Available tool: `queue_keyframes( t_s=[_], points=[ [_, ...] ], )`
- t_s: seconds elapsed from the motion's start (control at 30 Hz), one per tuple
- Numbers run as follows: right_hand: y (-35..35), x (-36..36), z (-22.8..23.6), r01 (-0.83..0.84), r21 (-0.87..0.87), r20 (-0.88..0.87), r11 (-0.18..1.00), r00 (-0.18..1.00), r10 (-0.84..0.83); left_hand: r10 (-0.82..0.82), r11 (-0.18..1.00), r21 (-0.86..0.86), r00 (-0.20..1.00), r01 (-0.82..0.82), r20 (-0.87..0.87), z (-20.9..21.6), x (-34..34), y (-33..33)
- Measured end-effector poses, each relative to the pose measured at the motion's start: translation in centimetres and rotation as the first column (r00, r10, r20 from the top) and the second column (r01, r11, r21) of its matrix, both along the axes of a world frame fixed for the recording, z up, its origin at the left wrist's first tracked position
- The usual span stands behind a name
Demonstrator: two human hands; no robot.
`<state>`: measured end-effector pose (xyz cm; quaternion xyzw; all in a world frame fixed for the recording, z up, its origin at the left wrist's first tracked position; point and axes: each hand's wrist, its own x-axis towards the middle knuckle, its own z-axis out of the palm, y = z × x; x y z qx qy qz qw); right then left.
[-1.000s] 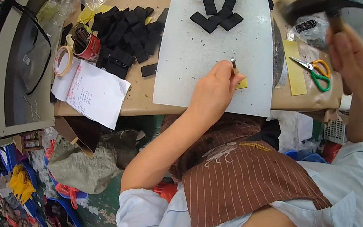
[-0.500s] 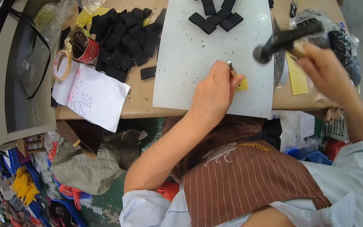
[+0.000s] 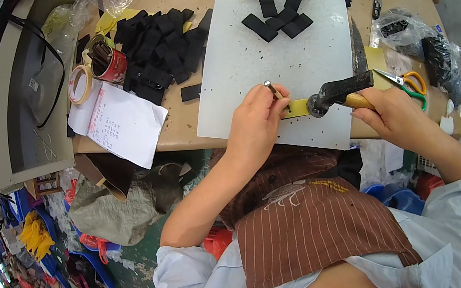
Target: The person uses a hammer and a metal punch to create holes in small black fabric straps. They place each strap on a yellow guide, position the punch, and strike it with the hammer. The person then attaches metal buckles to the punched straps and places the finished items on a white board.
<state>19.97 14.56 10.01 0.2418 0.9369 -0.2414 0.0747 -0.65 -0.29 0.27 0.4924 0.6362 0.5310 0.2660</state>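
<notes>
My left hand (image 3: 252, 120) is closed around a slim metal punch (image 3: 270, 87), tilted, with its round top showing above the fingers. Below those fingers lies a yellow strip (image 3: 298, 108) on the white board (image 3: 219, 62). My right hand (image 3: 395, 115) grips the wooden handle of a hammer (image 3: 344, 90). The hammer's dark head hangs low over the right end of the strip, to the right of the punch; whether it touches the board I cannot tell. Farther up the board, several black fabric pieces (image 3: 282, 16) lie loosely grouped. The punch's lower tip is hidden by my fingers.
A heap of black pieces (image 3: 164, 47) lies left of the board, beside a red tin (image 3: 113, 67), a tape roll (image 3: 79, 84) and a notepad (image 3: 116, 124). To the right are scissors (image 3: 414, 84) with orange and green handles and a plastic bag (image 3: 407, 26).
The hammer has come down and left with my right hand, uncovering the scissors. My left hand has shifted left with the punch, which now leans, and more of the yellow strip shows.
</notes>
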Motion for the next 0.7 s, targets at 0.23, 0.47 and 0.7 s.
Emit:
queue_keyframes(
  t_s=[0.23,0.47,0.7],
  points=[
    [3.2,-0.9,3.1,-0.112,0.102,-0.118,0.988,0.985,0.124,0.028,0.998,0.060,0.981,-0.017,-0.191,-0.6,0.1,-0.1],
    [6.7,0.8,10.1,-0.059,-0.402,-0.622,0.914,0.750,-0.225,0.001,0.993,0.108,0.947,0.036,-0.322,-0.1,0.5,0.1],
    [4.8,-0.2,4.8,0.160,-0.075,-0.539,0.984,0.824,-0.175,0.141,0.988,0.105,0.953,-0.117,-0.267,-1.3,0.5,0.1]
  ],
)
